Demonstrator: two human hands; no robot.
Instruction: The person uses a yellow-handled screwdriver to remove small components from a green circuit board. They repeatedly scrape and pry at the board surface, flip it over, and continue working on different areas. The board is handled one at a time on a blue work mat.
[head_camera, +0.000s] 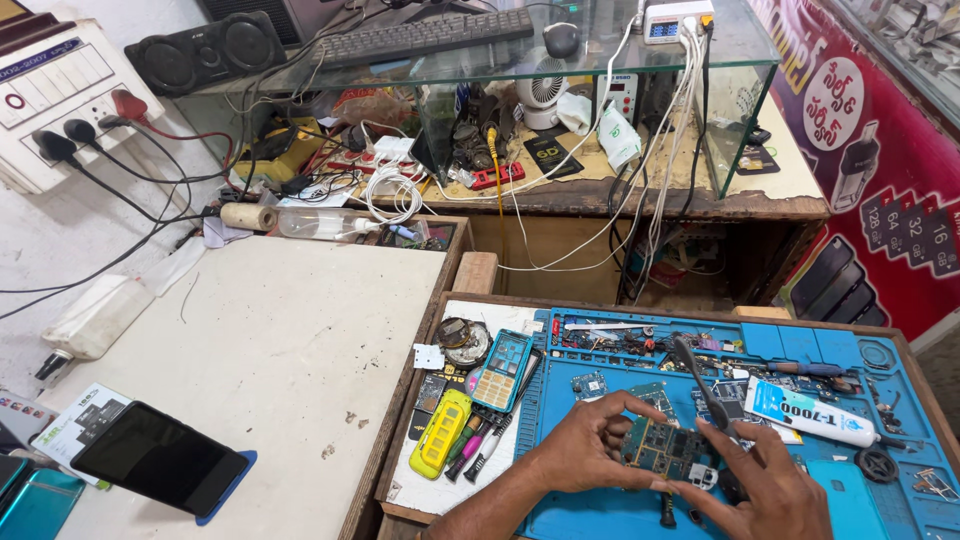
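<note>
a cluttered phone-repair bench: you work over a blue silicone repair mat (790, 350) set in a wooden tray, with a pale tabletop (270, 340) to your left where a dark smartphone (160, 458) lies face up. on the mat's white left margin lie a teal phone frame (502, 368) and a yellow phone shell (443, 433), with a white glue tube (808, 413) to the right. your left hand (585, 445) pinches the green circuit board (665, 448) at its left edge, fingers half curled; your right hand (765, 490) closes around a black-handled tool (700, 385) whose handle slants up over the board. the board sits just above the mat, between both hands. the risk, as it looks: a slip of the tool could scratch the board, and tiny loose parts nearby could scatter.
</note>
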